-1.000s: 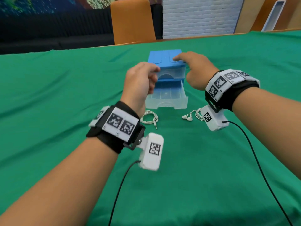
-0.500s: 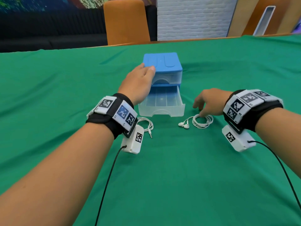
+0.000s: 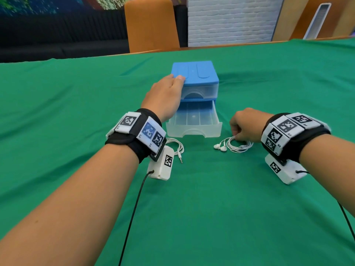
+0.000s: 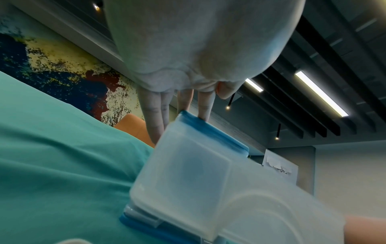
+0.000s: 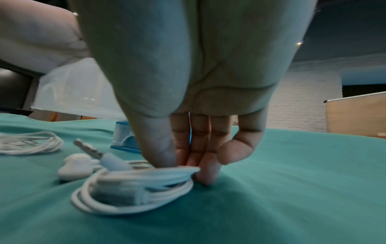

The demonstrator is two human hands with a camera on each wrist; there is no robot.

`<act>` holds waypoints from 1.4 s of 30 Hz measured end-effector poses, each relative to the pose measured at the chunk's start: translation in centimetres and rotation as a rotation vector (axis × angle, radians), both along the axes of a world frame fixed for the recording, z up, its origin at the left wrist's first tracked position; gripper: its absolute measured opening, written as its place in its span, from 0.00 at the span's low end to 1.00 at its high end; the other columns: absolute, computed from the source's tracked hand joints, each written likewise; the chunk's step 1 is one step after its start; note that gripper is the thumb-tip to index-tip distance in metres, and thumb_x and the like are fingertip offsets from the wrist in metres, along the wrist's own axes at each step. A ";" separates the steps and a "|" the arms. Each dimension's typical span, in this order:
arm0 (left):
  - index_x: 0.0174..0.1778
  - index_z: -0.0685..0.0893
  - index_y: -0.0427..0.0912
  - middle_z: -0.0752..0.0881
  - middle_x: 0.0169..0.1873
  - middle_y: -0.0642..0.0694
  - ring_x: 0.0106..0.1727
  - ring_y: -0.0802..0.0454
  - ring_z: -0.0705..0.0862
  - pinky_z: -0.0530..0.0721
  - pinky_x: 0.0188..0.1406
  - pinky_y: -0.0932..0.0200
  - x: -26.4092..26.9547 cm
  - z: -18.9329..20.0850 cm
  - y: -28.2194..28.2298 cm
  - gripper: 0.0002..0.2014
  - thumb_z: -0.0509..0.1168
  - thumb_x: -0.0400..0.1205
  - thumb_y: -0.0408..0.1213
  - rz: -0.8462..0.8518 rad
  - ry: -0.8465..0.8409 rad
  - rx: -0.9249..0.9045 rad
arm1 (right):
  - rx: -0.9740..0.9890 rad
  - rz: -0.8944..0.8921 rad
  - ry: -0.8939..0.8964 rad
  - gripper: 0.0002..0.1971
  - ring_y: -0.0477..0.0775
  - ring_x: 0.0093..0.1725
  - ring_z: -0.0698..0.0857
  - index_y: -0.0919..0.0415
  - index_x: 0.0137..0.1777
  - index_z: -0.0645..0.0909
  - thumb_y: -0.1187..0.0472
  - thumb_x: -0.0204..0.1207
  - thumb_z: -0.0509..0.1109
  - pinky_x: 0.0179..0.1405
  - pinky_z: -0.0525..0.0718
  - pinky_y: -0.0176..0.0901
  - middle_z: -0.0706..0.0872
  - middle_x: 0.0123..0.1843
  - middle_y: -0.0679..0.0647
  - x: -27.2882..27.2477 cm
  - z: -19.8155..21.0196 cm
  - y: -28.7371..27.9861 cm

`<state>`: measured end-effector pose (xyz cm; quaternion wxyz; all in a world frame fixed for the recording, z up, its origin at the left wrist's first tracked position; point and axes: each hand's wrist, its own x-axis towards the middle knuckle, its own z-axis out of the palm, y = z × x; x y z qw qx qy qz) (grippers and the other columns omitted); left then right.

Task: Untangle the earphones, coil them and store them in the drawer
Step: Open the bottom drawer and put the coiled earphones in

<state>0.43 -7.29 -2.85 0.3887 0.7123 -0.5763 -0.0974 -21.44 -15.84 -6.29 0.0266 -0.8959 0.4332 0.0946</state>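
Head view: our flat left hand [image 3: 163, 96] steadies the drawer unit [image 3: 195, 73]; bottom drawer [image 3: 194, 129] pulled out, nothing in it. Our right hand [image 3: 245, 125] pinches the coiled earphones [image 3: 237, 145].

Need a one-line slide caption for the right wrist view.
Right hand pinches the coiled white earphones on the green cloth.

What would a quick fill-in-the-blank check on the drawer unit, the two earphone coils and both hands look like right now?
1. The lower drawer of the blue-topped drawer unit is pulled ____.
2. The right hand pinches the earphone coil that lies on the green ____.
3. The left hand rests its fingers on the unit's blue ____.
4. The second earphone coil is held by ____ hand.

Missing words: open; tablecloth; top; neither
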 end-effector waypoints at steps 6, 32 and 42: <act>0.61 0.85 0.43 0.85 0.63 0.46 0.66 0.45 0.79 0.74 0.69 0.45 0.1 0.1 0.1 0.33 0.42 0.79 0.57 0.011 0.029 0.006 | 0.068 0.036 -0.076 0.04 0.51 0.40 0.83 0.55 0.43 0.83 0.65 0.75 0.74 0.43 0.81 0.42 0.83 0.36 0.44 -0.6 0.1 0.4; 0.64 0.83 0.42 0.85 0.62 0.44 0.64 0.44 0.80 0.76 0.67 0.45 0.4 0.2 0.2 0.41 0.37 0.74 0.64 -0.023 -0.017 0.019 | -0.363 0.171 -0.170 0.07 0.56 0.34 0.78 0.54 0.38 0.83 0.66 0.73 0.74 0.39 0.76 0.46 0.83 0.32 0.50 0.3 11.9 1.2; 0.66 0.83 0.46 0.83 0.67 0.43 0.70 0.43 0.77 0.73 0.69 0.46 0.5 0.2 0.2 0.34 0.40 0.79 0.57 -0.017 0.038 0.030 | -0.264 0.195 -0.362 0.03 0.56 0.40 0.81 0.58 0.41 0.85 0.66 0.73 0.73 0.42 0.76 0.43 0.83 0.35 0.49 6.4 10.9 3.0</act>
